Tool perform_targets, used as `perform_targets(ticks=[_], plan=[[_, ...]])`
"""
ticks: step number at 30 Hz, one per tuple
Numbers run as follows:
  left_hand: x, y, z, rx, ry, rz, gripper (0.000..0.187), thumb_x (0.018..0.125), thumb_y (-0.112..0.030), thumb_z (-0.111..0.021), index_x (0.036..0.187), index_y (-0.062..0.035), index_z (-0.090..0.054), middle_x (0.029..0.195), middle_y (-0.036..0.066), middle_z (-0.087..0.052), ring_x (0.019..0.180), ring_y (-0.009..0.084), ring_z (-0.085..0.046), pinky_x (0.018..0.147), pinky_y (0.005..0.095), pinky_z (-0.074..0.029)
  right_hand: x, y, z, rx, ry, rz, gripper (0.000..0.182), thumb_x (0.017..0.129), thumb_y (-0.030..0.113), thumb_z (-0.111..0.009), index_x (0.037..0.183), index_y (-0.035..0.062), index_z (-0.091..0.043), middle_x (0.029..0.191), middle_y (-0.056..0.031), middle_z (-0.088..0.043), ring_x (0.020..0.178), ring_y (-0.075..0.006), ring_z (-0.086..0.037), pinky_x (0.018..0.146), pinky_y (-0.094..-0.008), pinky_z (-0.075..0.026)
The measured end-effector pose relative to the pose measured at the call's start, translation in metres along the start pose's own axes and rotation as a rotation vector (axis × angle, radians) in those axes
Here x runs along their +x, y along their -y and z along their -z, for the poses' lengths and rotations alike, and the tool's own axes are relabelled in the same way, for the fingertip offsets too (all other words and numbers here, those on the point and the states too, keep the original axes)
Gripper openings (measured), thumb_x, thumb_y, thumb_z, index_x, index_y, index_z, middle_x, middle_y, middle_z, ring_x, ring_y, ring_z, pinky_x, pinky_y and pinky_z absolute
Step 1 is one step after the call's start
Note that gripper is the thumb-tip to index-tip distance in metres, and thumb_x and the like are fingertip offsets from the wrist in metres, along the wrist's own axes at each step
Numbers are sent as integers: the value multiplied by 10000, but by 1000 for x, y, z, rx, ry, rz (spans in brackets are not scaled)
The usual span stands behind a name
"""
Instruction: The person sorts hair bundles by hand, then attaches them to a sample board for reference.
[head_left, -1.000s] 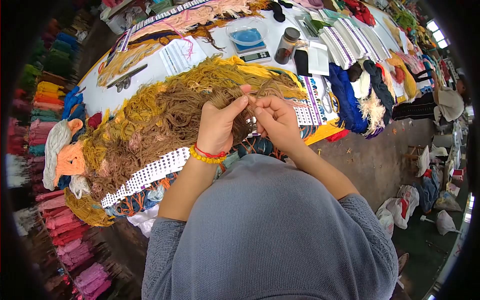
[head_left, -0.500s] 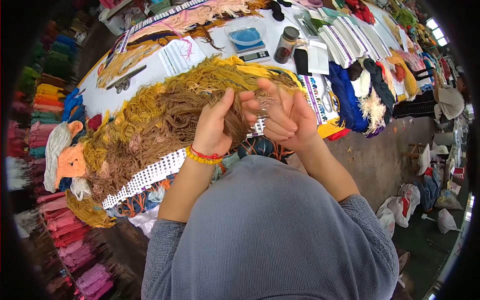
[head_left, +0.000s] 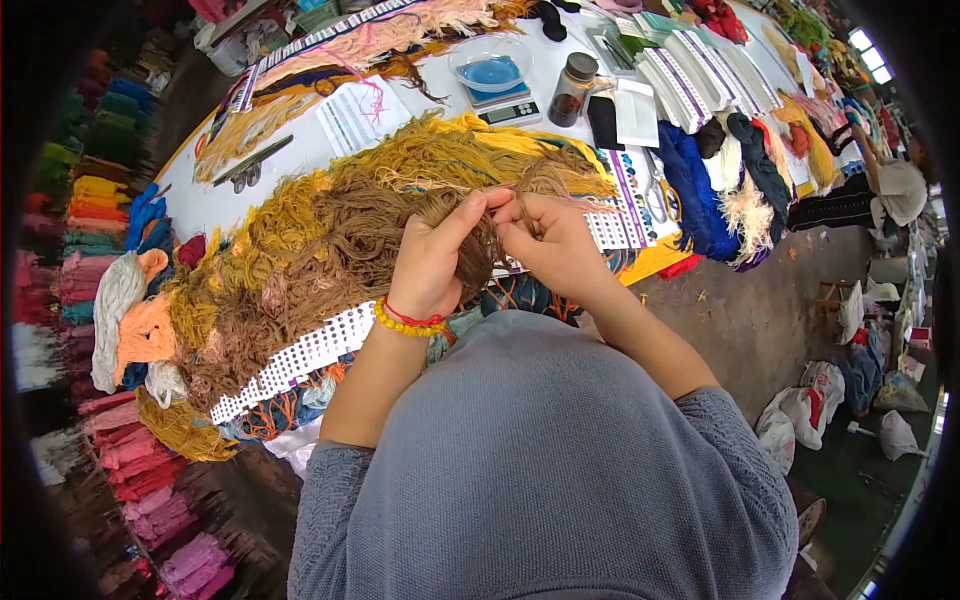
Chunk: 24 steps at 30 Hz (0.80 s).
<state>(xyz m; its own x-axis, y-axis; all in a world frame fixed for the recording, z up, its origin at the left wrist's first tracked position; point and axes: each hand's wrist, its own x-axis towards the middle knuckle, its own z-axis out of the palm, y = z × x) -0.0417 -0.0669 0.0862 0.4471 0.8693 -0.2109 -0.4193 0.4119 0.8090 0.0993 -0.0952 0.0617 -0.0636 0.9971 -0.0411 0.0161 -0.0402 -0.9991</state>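
My left hand (head_left: 432, 258), with a yellow bead and red string bracelet at the wrist, grips a bundle of brown yarn (head_left: 478, 250) held above the table. My right hand (head_left: 555, 245) pinches strands of the same bundle at its top, fingertips meeting the left thumb. Under both hands lies a wide heap of brown and mustard yarn (head_left: 330, 240). A white perforated card strip (head_left: 300, 352) runs along the heap's near edge.
A digital scale with a blue bowl (head_left: 495, 75), a dark jar (head_left: 573, 90), scissors (head_left: 250, 158) and printed sheets lie on the white table (head_left: 200, 195). Blue, black and white skeins (head_left: 715, 195) sit right. Coloured yarn shelves (head_left: 90, 250) stand left. Another person (head_left: 895, 190) sits far right.
My right hand, which had opened with fingers spread half a second ago, has closed again on the strands at the top of the brown bundle. My left hand kept its grip.
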Motion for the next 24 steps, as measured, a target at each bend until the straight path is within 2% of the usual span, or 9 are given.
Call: perform_targets(ticks=[3,5,7,9,11,15,18,20,24], plan=[[0,0,3,-43,-45,4,268,863,-172,-502,990,54,-573,927,103,-601,822,153,-582,720,270,-479,-1,9,1,41,30,-5,74,823,97,-536,804,26,-543,613,60,-469,523,1,-386,459,-163,-310],[0,0,9,-56,-25,30,285,869,-199,-492,1002,41,-568,937,99,-597,807,151,-582,686,265,-482,-4,14,1,188,57,-102,73,830,100,-527,801,34,-539,610,60,-470,516,-3,-392,454,-157,-310],[0,-1,9,-69,-3,55,302,875,-226,-482,1015,29,-563,946,94,-593,791,149,-582,653,259,-485,-3,11,1,247,49,-70,68,831,96,-525,799,37,-536,623,53,-478,514,-7,-399,457,-154,-315],[-2,-3,5,-118,-64,63,274,852,-180,-524,1021,34,-553,876,84,-599,739,131,-575,625,248,-476,-3,11,0,307,41,-38,63,832,92,-523,796,41,-532,636,47,-486,512,-11,-407,460,-151,-320],[-3,-3,4,-99,-50,41,267,841,-156,-539,1026,36,-550,868,80,-601,733,133,-574,625,245,-475,-4,12,0,347,47,14,76,831,84,-505,796,17,-513,786,2,-567,635,-30,-493,556,-167,-385],[-3,-2,1,-19,-44,-34,275,801,-77,-578,1044,45,-538,833,73,-605,719,132,-570,628,241,-466,-5,6,3,287,32,-18,68,834,79,-493,799,22,-506,782,-9,-579,622,-29,-500,545,-167,-390],[-3,-2,1,-51,-45,-20,288,787,-54,-586,1050,51,-534,806,69,-604,695,127,-564,622,239,-455,-6,2,3,332,54,-60,73,836,93,-486,800,32,-505,743,-19,-575,569,-38,-496,517,-167,-389],[-3,-1,1,-53,-28,-12,287,784,-51,-588,1047,52,-537,798,66,-600,677,123,-557,615,238,-451,-6,0,2,446,62,-137,88,845,95,-475,782,43,-508,690,-27,-546,496,-62,-479,459,-173,-368],[-2,2,1,-20,-42,-33,291,782,-78,-584,1044,41,-544,773,56,-606,655,115,-558,607,227,-440,-7,-1,2,438,79,-149,94,837,124,-472,796,45,-503,675,-25,-545,480,-61,-478,455,-173,-376]])
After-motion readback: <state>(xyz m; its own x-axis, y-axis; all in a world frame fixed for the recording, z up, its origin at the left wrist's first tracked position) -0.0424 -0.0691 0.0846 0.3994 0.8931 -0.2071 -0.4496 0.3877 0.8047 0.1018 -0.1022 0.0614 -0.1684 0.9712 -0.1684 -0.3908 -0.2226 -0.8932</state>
